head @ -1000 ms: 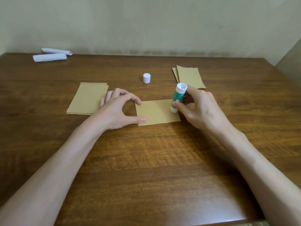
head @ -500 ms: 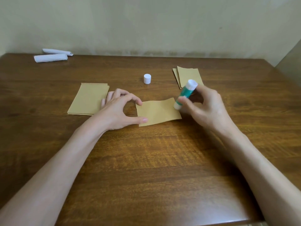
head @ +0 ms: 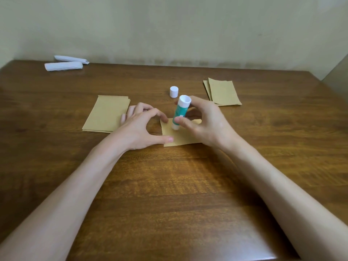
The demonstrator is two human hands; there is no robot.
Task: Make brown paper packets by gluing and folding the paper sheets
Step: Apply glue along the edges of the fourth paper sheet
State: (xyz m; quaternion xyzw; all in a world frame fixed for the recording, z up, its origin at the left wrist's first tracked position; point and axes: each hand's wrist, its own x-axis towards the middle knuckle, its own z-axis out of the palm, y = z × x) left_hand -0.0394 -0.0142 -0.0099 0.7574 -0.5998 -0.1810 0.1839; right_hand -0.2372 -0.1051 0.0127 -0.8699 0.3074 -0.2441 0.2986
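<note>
Where the work sits: mid-table, w/ both forearms reaching in from the near edge.
Sheet in hand: one brown paper sheet lies flat on the wood btwn the two hands, long side running L–R; its R part is hidden under the R hand.
L hand: holds nothing. Thumb tip presses the sheet's near-L corner and the index tip sits at its far-L corner, making an arch over bare wood. The other fingers are spread on the table, just beside the L stack.
R hand: grips the glue stick, thumb on the near side, fingers curled round the far side.
Glue stick: green body, white ends, nearly upright w/ the top tipped a bit to the R. Its lower end touches the sheet's L half; can't tell if any glue shows on the paper.
Cap: small white cap, standing upright on the table just beyond the stick, apart from both hands.
L stack: neat pile of brown sheets, L of the L hand.
R stack: a few brown pieces, slightly fanned, beyond the R hand and well apart from the sheet.
Far-L corner: two white rolled papers lying side by side near the wall.
</note>
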